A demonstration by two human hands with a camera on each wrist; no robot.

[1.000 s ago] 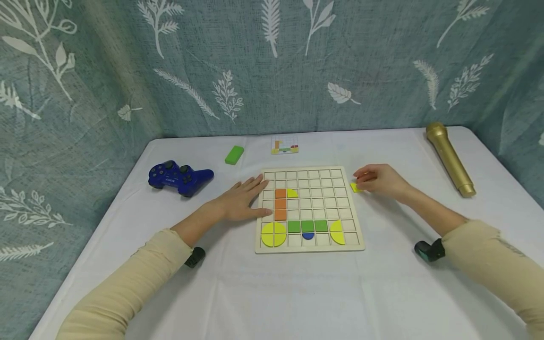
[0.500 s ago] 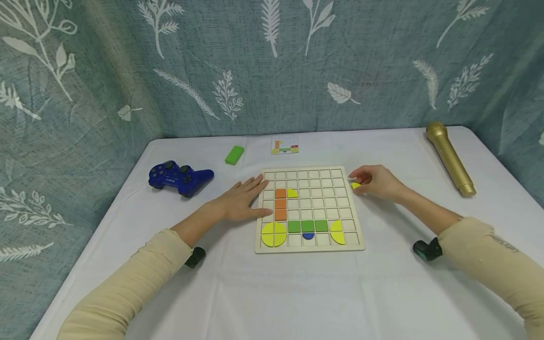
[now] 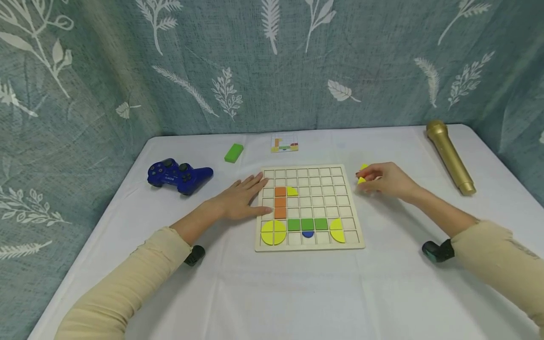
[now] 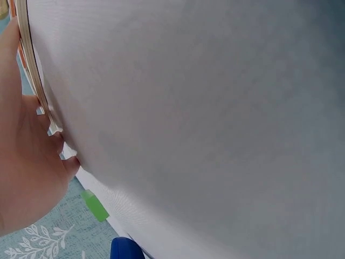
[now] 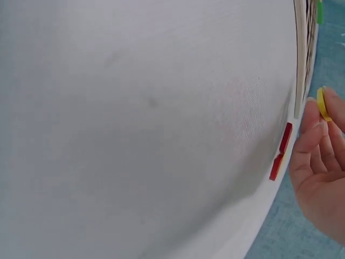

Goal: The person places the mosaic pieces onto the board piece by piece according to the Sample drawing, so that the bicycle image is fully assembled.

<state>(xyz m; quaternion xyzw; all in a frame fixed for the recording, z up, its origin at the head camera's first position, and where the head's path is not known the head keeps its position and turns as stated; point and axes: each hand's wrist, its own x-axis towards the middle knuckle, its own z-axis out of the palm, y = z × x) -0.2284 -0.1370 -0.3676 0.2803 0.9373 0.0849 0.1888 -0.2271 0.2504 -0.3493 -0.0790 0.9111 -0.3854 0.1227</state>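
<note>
A pale square grid board [image 3: 324,202] lies on the white cloth. Set in it are orange squares [image 3: 280,202], green squares [image 3: 307,224], a blue half circle [image 3: 308,233] and yellow quarter pieces [image 3: 337,230]. My left hand [image 3: 240,200] rests on the board's left edge, fingers straight and spread. Just right of the board, my right hand [image 3: 388,180] pinches a small yellow piece [image 5: 322,104] between thumb and fingertips. Another bit of yellow [image 3: 364,166] shows behind those fingers. Red pieces [image 5: 280,151] lie on the cloth by the right hand in the right wrist view; the head view hides them.
A pattern card [image 3: 284,143] lies behind the board, with a green block [image 3: 233,153] to its left. A blue game controller [image 3: 180,176] is at the left, a gold microphone-shaped object [image 3: 451,157] at the right. A patterned curtain [image 3: 297,85] hangs behind the table.
My right hand has shifted slightly right, away from the board, with the yellow piece between its fingers. More yellow now shows behind the hand. The left hand stays on the board.
</note>
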